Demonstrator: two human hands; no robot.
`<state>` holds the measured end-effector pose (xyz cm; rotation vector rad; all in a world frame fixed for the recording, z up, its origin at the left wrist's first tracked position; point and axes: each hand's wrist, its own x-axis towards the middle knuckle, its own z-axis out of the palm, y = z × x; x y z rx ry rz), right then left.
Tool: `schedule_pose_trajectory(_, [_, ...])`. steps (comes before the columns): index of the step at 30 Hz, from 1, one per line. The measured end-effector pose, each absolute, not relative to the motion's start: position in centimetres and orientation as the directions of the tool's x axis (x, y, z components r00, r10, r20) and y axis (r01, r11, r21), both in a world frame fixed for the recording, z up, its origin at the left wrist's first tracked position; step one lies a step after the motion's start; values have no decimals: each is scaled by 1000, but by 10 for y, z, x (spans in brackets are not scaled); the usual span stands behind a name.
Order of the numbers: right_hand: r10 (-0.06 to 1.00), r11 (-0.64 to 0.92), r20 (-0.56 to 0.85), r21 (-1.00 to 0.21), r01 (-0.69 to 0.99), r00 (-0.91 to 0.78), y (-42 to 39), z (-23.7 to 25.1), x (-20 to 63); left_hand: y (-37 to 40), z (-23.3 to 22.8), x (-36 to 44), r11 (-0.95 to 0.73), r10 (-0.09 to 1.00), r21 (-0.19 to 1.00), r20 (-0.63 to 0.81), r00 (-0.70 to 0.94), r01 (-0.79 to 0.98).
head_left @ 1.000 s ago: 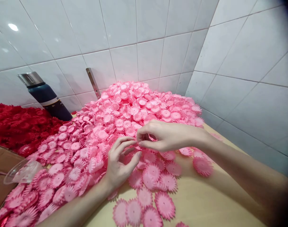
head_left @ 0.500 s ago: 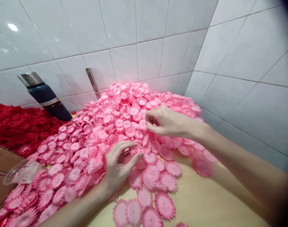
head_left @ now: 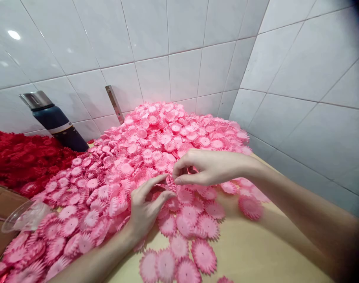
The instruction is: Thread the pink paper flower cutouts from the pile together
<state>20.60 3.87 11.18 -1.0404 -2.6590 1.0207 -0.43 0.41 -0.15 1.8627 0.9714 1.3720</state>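
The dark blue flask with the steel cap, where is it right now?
The flask stands at the left of the head view against the tiled wall, between the red flower pile and the pink flower pile.

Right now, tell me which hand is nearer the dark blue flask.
Left. The left hand lies on the pink flowers, closer to the flask at the wall; the right hand pinches a flower farther right.

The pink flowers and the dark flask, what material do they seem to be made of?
Pink flowers: probably thin fabric or paper, matte, with crimped, pleated petals; the view cannot settle which. Flask: likely metal, with a dark coated body and a shiny steel-looking cap.
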Motion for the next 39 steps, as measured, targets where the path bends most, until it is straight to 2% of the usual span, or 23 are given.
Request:
schedule_pose_trajectory(7, [579, 480, -170, -720, 502, -798, 42, 111, 203, 4, -1, -3, -557, 827, 808, 521, 210, 189])
schedule_pose_trajectory(17, [668, 483, -130, -673, 560, -732, 40, 110, 205, 4, 0, -2, -577, 809, 805, 543, 224, 133])
schedule_pose_trajectory(27, [638, 484, -108, -713, 507, -762, 43, 108, 202, 3, -1, -1, -555, 820, 827, 526, 227, 90])
schedule_pose_trajectory(39, [646, 508, -86, -694, 511, -758, 42, 105, 200, 4, 1, -2, -625, 766, 777, 595, 243, 68])
